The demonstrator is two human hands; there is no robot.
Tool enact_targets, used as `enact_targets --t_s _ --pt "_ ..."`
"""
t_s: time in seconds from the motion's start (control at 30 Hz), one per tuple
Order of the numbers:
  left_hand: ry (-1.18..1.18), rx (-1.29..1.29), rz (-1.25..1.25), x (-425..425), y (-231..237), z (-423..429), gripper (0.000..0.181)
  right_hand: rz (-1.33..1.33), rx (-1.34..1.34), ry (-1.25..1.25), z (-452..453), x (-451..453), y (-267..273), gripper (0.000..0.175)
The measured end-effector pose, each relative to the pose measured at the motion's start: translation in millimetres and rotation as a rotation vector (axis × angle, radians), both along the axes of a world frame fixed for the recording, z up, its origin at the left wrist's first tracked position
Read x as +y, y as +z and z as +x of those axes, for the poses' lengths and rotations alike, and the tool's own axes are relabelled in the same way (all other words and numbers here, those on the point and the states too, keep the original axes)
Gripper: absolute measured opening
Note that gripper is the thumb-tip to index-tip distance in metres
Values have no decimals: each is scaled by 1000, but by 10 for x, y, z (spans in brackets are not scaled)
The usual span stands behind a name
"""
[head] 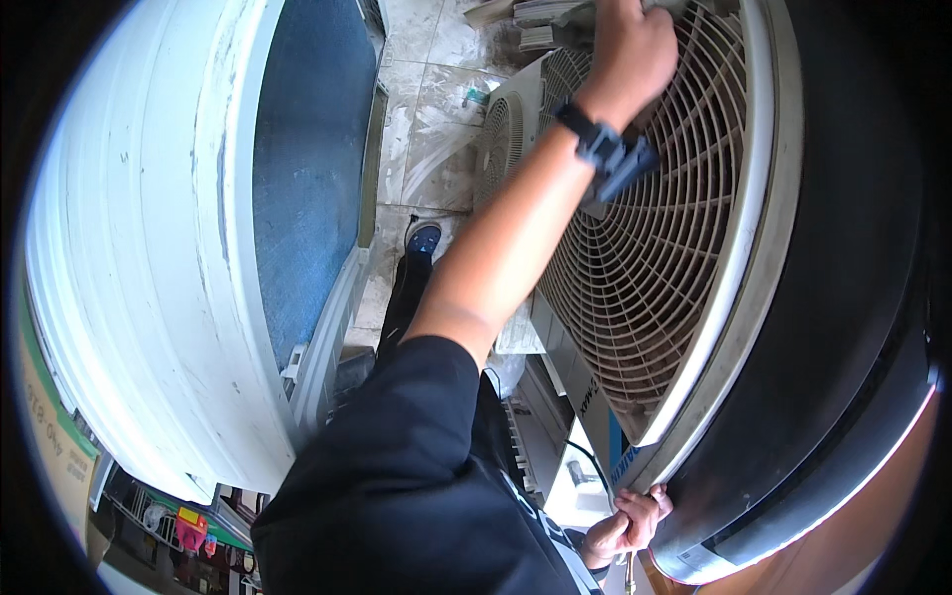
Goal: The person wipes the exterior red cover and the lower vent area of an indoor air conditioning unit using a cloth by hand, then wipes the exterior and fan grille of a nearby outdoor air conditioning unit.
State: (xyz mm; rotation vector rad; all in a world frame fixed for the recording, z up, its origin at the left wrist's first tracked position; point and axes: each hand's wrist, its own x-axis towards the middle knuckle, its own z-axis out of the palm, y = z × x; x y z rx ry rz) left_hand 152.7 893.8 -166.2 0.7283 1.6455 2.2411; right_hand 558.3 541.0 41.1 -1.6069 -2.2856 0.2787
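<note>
My left hand [634, 59], a black watch [606, 152] on its wrist, reaches across the upper part of a dusty beige fan grille [647, 268] on an air conditioner outdoor unit. Its fingers are curled around what looks like a grey cloth [579, 31], partly cut off by the top edge. The grille is set in a pale casing with a white rim [732, 275]. At the casing's lower corner, my right hand [628, 520] has its fingers closed over the edge. Just below that hand hangs a thin brass-coloured tube [631, 576].
On the left stands a white metal casing [141, 223] with blue condenser fins [316, 171]. A second unit with a round grille [502, 137] sits behind the first. A large black panel [825, 282] borders the right. My shoe [424, 238] rests on smeared floor tiles [442, 104].
</note>
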Motion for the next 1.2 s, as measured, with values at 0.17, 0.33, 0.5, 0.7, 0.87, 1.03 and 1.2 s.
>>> enact_targets --t_s 0.17,0.33,0.5,0.7,0.87,1.03,1.2 --pt "-96 105 39 -508 199 385 30 14 13 22 16 23 -15 39" --pt "-266 162 237 -1572 279 1429 28 3 -8 35 29 7 1 41" --pt "-398 45 181 -2405 173 2001 44 -8 -1 22 32 -11 4 42" --pt "-319 245 280 -1472 80 1276 40 13 -7 24 37 -22 -13 36" --pt "-44 156 154 -267 -501 330 32 14 14 18 28 0 -14 36" --pt "-164 -131 36 0 -1575 180 35 23 4 -1 2 -24 -17 40" --pt "-124 -196 -359 -460 -2990 703 40 41 -2 31 22 29 -37 41"
